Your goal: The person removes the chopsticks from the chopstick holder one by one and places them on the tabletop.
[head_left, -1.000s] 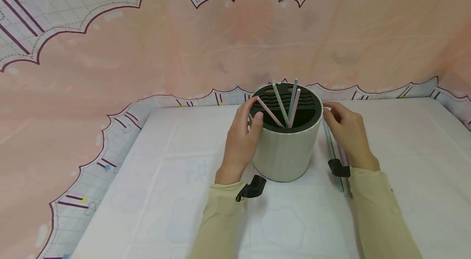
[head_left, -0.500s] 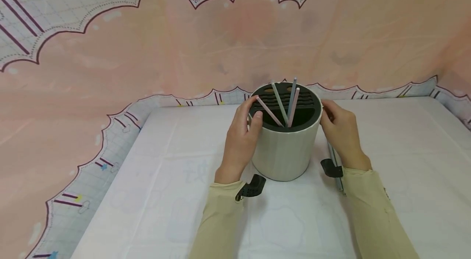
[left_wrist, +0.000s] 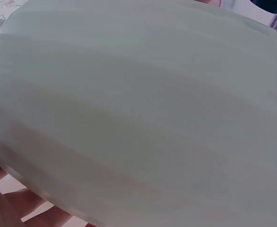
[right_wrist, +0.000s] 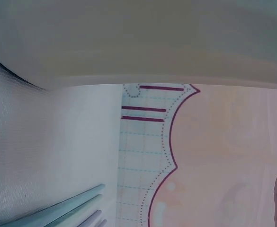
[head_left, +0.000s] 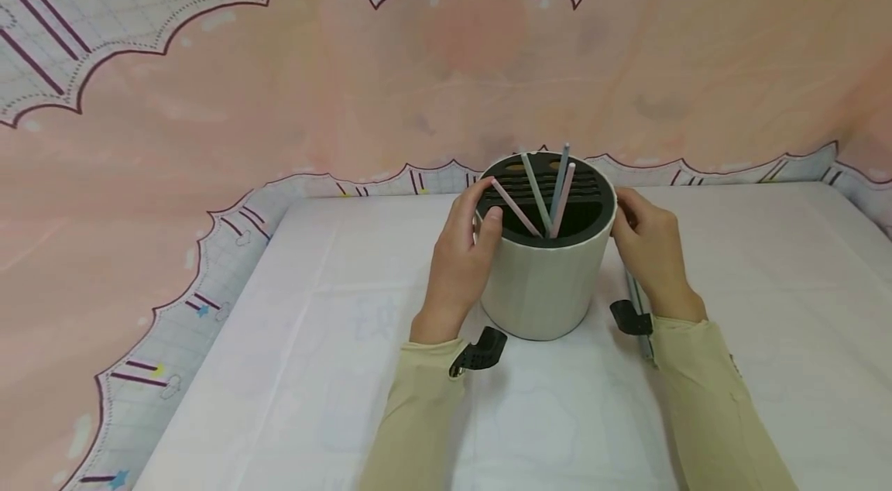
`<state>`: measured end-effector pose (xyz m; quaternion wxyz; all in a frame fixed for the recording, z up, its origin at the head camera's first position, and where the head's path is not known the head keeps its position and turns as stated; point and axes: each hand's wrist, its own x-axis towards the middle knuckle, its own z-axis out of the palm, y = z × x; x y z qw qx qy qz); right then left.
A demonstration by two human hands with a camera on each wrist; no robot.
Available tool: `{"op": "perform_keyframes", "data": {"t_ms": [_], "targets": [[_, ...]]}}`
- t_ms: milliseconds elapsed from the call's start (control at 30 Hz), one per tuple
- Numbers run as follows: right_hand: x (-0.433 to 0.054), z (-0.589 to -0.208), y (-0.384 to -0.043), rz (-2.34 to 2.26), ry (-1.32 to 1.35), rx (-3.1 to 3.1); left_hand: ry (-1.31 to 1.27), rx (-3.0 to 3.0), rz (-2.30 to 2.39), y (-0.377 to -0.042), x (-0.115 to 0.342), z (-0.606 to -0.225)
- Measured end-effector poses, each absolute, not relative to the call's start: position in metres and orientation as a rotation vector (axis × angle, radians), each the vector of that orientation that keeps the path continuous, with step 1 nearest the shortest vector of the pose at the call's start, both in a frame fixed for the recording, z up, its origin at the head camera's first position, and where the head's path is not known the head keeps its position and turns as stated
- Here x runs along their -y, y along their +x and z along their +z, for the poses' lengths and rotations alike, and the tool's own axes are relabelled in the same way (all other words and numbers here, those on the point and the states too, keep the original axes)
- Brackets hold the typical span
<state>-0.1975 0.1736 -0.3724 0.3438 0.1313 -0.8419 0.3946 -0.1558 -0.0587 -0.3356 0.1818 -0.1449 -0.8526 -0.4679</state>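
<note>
A white round knife block (head_left: 543,290) with a black slotted top (head_left: 519,224) stands on the table. Several thin pastel sticks (head_left: 536,189), pink, green and blue, lean in its wide front opening. My left hand (head_left: 456,266) grips its left side, thumb at the rim and fingers (left_wrist: 22,201) along the wall. On the opposite side my right hand (head_left: 651,255) holds the upper wall near the rim, its fingertips partly hidden behind. The pale wall (left_wrist: 138,113) fills most of the left wrist view.
More pastel sticks (right_wrist: 58,208) lie on the white table (head_left: 334,367), partly under my right wrist. A pink cloth (head_left: 334,96) with a scalloped checked border hangs behind the table. Black straps (head_left: 481,351) sit on both wrists.
My right hand has moved left against the knife block's side, its fingers now closer round it, covering more of the loose sticks. My left hand keeps its hold.
</note>
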Motion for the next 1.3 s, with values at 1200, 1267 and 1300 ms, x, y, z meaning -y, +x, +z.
{"op": "perform_keyframes", "data": {"t_ms": [1200, 1267, 1300], "targets": [[-0.1738, -0.3729, -0.1931, 1.141, 0.306, 2.373, -0.401, 2.407, -1.356, -0.1533, 0.061, -0.3345], [-0.1745, -0.3727, -0.1934, 1.135, 0.304, 2.379, -0.403, 2.405, -1.359, -0.1537, 0.0605, -0.3346], [-0.1747, -0.3726, -0.1933, 1.133, 0.302, 2.383, -0.404, 2.405, -1.359, -0.1538, 0.0601, -0.3345]]}}
